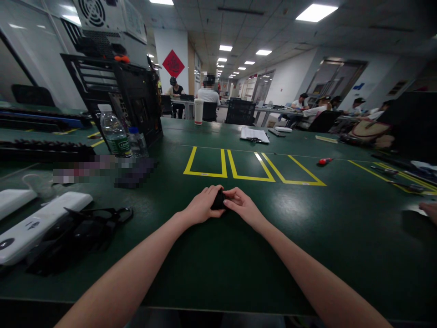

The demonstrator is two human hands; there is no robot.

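A small black object (217,200) is between my two hands, low over the green table in the middle of the view; its kind is hard to make out. My left hand (204,204) wraps round it from the left, fingers over its top and thumb along its near side. From the right, my right hand (241,203) pinches at its edge with thumb and fingertips. Most of the object is hidden by my fingers. Just beyond my hands, several yellow tape outlines (253,178) mark the tabletop.
To the left are a white power strip (44,223), black straps (88,225), water bottles (114,132) and a black computer case (136,100). Farther off lie a clipboard (254,135) and a red-handled tool (325,161). At the right edge is another person's hand (430,212).
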